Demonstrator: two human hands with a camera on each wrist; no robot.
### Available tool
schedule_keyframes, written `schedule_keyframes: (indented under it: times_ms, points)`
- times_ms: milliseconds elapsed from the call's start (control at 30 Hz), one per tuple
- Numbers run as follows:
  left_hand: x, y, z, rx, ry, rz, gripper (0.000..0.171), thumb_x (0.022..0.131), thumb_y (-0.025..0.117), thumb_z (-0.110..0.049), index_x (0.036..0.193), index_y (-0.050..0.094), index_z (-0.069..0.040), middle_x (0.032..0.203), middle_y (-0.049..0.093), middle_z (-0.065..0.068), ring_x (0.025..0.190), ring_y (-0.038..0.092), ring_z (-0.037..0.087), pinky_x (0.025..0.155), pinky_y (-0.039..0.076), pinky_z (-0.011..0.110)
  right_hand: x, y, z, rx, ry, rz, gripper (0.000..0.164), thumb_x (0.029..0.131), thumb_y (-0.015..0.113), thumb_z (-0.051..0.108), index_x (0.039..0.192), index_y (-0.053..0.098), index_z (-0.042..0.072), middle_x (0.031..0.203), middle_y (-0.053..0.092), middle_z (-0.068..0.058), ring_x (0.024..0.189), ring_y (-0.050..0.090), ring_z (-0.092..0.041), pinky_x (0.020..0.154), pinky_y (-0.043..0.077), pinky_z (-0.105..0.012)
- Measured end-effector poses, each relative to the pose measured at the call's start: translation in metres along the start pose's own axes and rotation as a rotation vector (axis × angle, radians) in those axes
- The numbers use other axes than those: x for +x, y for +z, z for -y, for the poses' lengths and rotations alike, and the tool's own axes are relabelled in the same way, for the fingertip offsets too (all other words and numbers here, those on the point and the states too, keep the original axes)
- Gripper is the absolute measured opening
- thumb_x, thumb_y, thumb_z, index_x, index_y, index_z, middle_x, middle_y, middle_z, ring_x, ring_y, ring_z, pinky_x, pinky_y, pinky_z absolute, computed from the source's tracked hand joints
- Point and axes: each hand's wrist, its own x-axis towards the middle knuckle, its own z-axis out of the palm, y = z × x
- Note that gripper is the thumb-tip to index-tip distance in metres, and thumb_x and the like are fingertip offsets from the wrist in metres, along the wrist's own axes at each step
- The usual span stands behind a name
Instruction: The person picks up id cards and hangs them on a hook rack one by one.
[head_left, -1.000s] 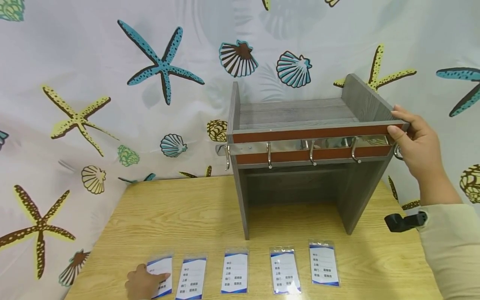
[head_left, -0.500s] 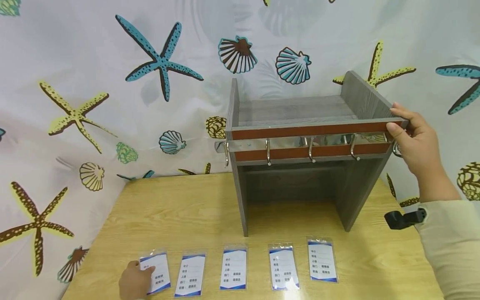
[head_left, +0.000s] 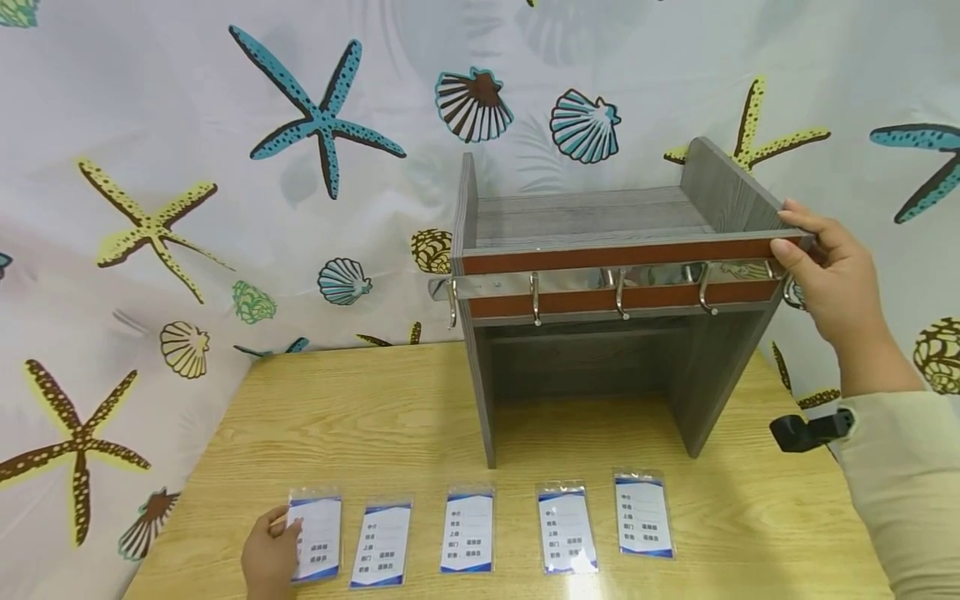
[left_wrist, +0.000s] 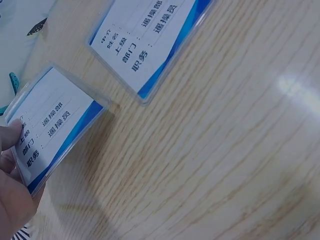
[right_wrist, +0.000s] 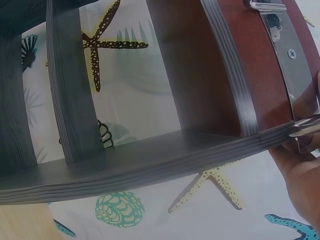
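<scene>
My left hand (head_left: 268, 557) pinches the left edge of the leftmost ID badge (head_left: 321, 542), a white card with blue corners in a clear sleeve. The left wrist view shows the thumb on the badge's front (left_wrist: 60, 117) and fingers behind it, one side tilted up off the table. At the upper right front corner of a grey wooden rack (head_left: 585, 218), my right hand (head_left: 840, 283) grips with the thumb in front and fingers over the side panel. The rack's front carries a metal strip with several hooks (head_left: 621, 293); nothing hangs on those in view.
Several more badges lie in a row right of the held one, among them a second badge (head_left: 381, 543) and the rightmost badge (head_left: 643, 515). The wooden table (head_left: 345, 408) extends under the rack. A patterned cloth (head_left: 405, 208) hangs behind.
The leftmost badge shifted left, turned, and now stands straighter. My left hand went from lying across its front to pinching its left edge. The right hand keeps its place on the rack.
</scene>
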Motion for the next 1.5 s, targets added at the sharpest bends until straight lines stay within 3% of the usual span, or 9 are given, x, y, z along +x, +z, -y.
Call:
schedule_keyframes:
  times_ms: [267, 533, 700, 867, 1100, 1200, 1367, 1500]
  points:
    - [-0.003, 0.002, -0.02, -0.051, 0.054, 0.042, 0.038, 0.086, 0.049, -0.007, 0.122, 0.04, 0.001, 0.105, 0.051, 0.026, 0.065, 0.053, 0.013, 0.047, 0.043, 0.024, 0.003, -0.003, 0.0, -0.013, 0.001, 0.001, 0.034, 0.086, 0.052, 0.011, 0.12, 0.051, 0.014, 0.132, 0.038, 0.002, 0.1, 0.045, -0.004, 0.073, 0.036, -0.009]
    - [0.013, 0.013, -0.02, -0.155, 0.068, 0.1, 0.045, 0.086, 0.052, -0.011, 0.128, 0.038, -0.01, 0.099, 0.052, 0.01, 0.064, 0.056, 0.007, 0.047, 0.047, 0.039, 0.003, 0.0, 0.001, -0.022, -0.002, -0.004, 0.034, 0.086, 0.052, 0.01, 0.12, 0.051, 0.013, 0.132, 0.038, 0.0, 0.092, 0.046, -0.002, 0.07, 0.038, -0.009]
    - [0.002, 0.01, -0.045, -0.189, 0.087, 0.145, 0.048, 0.087, 0.051, -0.012, 0.131, 0.035, -0.012, 0.101, 0.048, 0.013, 0.065, 0.055, 0.012, 0.05, 0.047, 0.028, 0.003, -0.001, -0.001, -0.005, -0.002, -0.005, 0.034, 0.086, 0.052, 0.009, 0.12, 0.051, 0.013, 0.131, 0.039, 0.0, 0.091, 0.046, -0.001, 0.069, 0.037, -0.009]
    - [-0.005, 0.01, -0.063, -0.195, 0.107, 0.177, 0.051, 0.087, 0.05, -0.012, 0.134, 0.031, -0.015, 0.104, 0.047, 0.013, 0.069, 0.056, 0.014, 0.052, 0.048, 0.028, 0.003, -0.001, -0.001, -0.012, -0.003, -0.007, 0.034, 0.086, 0.052, 0.01, 0.12, 0.051, 0.013, 0.131, 0.039, 0.001, 0.095, 0.046, -0.004, 0.07, 0.037, -0.01]
    - [0.005, 0.016, -0.06, -0.213, 0.181, 0.211, 0.055, 0.086, 0.054, -0.023, 0.135, 0.029, -0.023, 0.102, 0.049, 0.009, 0.074, 0.058, 0.014, 0.053, 0.048, 0.035, 0.004, -0.001, -0.001, -0.01, -0.014, -0.007, 0.034, 0.086, 0.052, 0.009, 0.119, 0.052, 0.013, 0.131, 0.039, 0.001, 0.094, 0.046, -0.003, 0.07, 0.037, -0.01]
    - [-0.001, 0.014, -0.072, -0.217, 0.22, 0.22, 0.056, 0.086, 0.054, -0.019, 0.135, 0.027, -0.022, 0.101, 0.049, 0.009, 0.075, 0.057, 0.013, 0.054, 0.049, 0.034, 0.004, -0.001, -0.003, -0.006, -0.014, -0.006, 0.034, 0.086, 0.052, 0.009, 0.119, 0.052, 0.013, 0.131, 0.039, 0.001, 0.094, 0.046, -0.002, 0.07, 0.038, -0.01]
    - [-0.025, 0.004, -0.109, -0.226, 0.219, 0.278, 0.059, 0.088, 0.049, -0.009, 0.138, 0.02, -0.021, 0.107, 0.045, 0.011, 0.079, 0.056, 0.012, 0.063, 0.048, 0.026, 0.005, -0.001, -0.004, -0.001, -0.008, -0.004, 0.034, 0.086, 0.052, 0.01, 0.119, 0.052, 0.013, 0.131, 0.04, 0.002, 0.097, 0.046, -0.003, 0.071, 0.037, -0.01]
    - [-0.029, 0.004, -0.122, -0.251, 0.227, 0.337, 0.062, 0.088, 0.047, -0.004, 0.138, 0.017, -0.024, 0.107, 0.045, 0.011, 0.079, 0.056, 0.012, 0.066, 0.047, 0.025, 0.005, -0.001, -0.004, 0.001, -0.008, 0.004, 0.034, 0.086, 0.052, 0.01, 0.119, 0.052, 0.013, 0.131, 0.039, 0.002, 0.097, 0.046, -0.003, 0.071, 0.037, -0.01]
